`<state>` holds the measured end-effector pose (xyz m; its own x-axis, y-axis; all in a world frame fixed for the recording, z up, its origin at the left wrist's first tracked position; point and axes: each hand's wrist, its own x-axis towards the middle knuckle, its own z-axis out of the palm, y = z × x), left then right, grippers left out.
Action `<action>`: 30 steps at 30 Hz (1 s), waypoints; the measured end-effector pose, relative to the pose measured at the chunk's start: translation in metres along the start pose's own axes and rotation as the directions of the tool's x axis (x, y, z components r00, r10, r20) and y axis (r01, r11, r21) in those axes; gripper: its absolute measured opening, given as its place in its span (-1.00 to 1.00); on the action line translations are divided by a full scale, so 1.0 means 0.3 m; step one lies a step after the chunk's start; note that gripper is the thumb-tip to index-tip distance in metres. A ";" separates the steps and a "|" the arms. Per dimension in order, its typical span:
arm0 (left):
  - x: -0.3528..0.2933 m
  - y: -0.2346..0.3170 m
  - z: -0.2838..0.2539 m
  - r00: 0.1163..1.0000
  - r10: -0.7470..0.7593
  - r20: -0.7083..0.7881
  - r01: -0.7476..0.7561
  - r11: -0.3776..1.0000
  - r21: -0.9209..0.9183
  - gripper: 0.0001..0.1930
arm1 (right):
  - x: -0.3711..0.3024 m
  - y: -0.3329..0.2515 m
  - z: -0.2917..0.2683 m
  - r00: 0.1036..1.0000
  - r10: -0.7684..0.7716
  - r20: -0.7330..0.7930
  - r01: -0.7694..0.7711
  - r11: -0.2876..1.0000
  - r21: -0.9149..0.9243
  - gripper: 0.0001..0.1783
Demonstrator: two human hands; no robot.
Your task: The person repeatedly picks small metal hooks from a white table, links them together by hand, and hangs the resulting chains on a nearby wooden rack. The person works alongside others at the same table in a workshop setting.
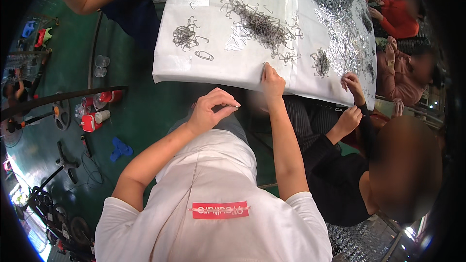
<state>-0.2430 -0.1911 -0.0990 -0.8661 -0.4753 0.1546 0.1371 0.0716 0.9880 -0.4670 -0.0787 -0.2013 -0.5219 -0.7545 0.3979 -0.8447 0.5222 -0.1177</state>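
Note:
My left hand (213, 108) is in front of my waist, short of the table edge, thumb and fingers pinched on a small metal piece (237, 106). Over the near edge of the white-covered table (218, 70) reaches my right hand (273, 83), its fingertips closed together; what they hold, if anything, is too small to make out. Beyond it lies a heap of dark bent-wire clips (259, 23), with shiny silver strips (236, 39) beside it. A smaller cluster of wire clips (184, 36) sits toward the left, near a single oval wire clip (204, 55).
More silver pieces (342, 29) spread over the right half of the table. Close on my right sits a person in black (340, 184); others work along the far and right sides. Red containers (91, 122) and blue slippers (120, 149) are on the green floor at left.

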 end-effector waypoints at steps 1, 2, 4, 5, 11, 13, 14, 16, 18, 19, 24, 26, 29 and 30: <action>0.004 -0.002 0.001 1.000 0.001 -0.003 -0.001 1.000 0.010 -0.83 | 0.001 0.003 0.003 1.000 -0.004 0.018 0.004 1.000 -0.010 -0.77; 0.005 -0.003 0.000 1.000 0.005 -0.006 -0.005 1.000 0.019 -0.84 | -0.001 0.005 0.004 0.999 -0.008 0.035 0.008 1.000 -0.019 -0.76; 0.009 -0.004 -0.002 1.000 0.008 -0.021 -0.007 1.000 0.026 -0.84 | 0.000 0.007 0.007 0.998 -0.027 0.051 0.028 0.999 -0.025 -0.76; 0.011 -0.006 0.001 0.999 0.006 -0.032 -0.006 1.000 0.022 -0.85 | -0.001 0.007 0.009 0.998 -0.043 0.051 0.045 0.999 -0.022 -0.76; 0.032 -0.025 0.019 0.998 0.041 -0.049 -0.039 0.999 0.038 -0.87 | 0.021 -0.011 0.011 0.995 -0.060 0.084 0.064 0.997 -0.043 -0.77; 0.043 -0.026 0.032 0.996 0.062 -0.066 -0.059 0.997 0.044 -0.87 | 0.042 -0.028 -0.011 0.989 0.073 0.125 -0.073 0.997 -0.008 -0.78; 0.048 -0.026 0.038 0.995 0.064 -0.071 -0.061 0.997 0.046 -0.87 | 0.045 -0.041 -0.035 0.970 0.181 0.163 -0.187 0.982 0.017 -0.79; 0.051 -0.026 0.038 0.994 0.080 -0.070 -0.075 0.995 0.067 -0.86 | 0.045 -0.079 -0.097 0.884 0.399 0.242 -0.459 0.841 0.288 -0.80; 0.045 -0.025 0.040 0.994 0.097 -0.055 -0.091 0.991 0.100 -0.84 | 0.017 -0.147 -0.172 0.710 0.564 0.421 -0.669 0.357 0.651 -0.80; 0.042 -0.026 0.043 0.994 0.090 -0.057 -0.083 0.990 0.110 -0.84 | -0.002 -0.174 -0.220 0.651 0.538 0.536 -0.696 0.141 0.704 -0.82; 0.027 -0.027 0.039 0.997 0.061 -0.052 -0.053 0.986 0.157 -0.85 | -0.078 -0.297 -0.411 0.529 0.381 0.758 -0.676 -0.350 0.648 -0.91; 0.025 -0.025 0.038 0.997 0.067 -0.045 -0.058 0.983 0.173 -0.84 | -0.098 -0.329 -0.443 0.540 0.337 0.771 -0.645 -0.423 0.636 -0.90; 0.023 -0.018 0.038 0.996 0.075 -0.046 -0.066 0.982 0.178 -0.83 | -0.121 -0.353 -0.458 0.611 0.278 0.742 -0.593 -0.460 0.661 -0.90; 0.024 -0.016 0.040 0.996 0.075 -0.051 -0.065 0.984 0.168 -0.83 | -0.126 -0.355 -0.458 0.619 0.286 0.732 -0.587 -0.451 0.673 -0.91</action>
<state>-0.2557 -0.1844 -0.1027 -0.8279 -0.5126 0.2276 0.1108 0.2483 0.9623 -0.3410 -0.0512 -0.0787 -0.6515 -0.6085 -0.4531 0.6070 -0.0600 -0.7924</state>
